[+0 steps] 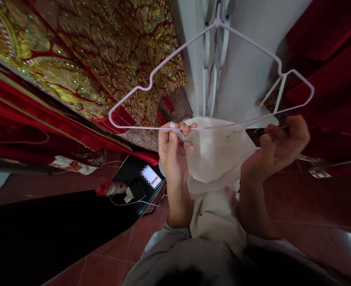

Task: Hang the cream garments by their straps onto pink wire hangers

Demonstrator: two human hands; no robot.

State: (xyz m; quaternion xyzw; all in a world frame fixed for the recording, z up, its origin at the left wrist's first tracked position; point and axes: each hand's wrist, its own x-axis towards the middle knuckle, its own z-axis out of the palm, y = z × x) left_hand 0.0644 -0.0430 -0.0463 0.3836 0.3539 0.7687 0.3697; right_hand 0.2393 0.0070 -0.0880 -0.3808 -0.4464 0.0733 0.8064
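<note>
Pinched in your left hand (174, 153) was one hanger (217, 24), taken by its lower bar (139, 128), seemingly to steady it beside the pale cloth (217, 155), while your right hand (272, 157), apparently empty, curled loosely nearby.

A costume store or dressing room, which one is unclear: gold-sequinned red garments (104, 51), dark red cloth drapes (333, 87) and a thin pale-pink hanger (217, 24) above reddish-brown floor tiles (107, 254).

Left hand (175, 154) pinching, right hand (276, 154) — half-curled
</note>
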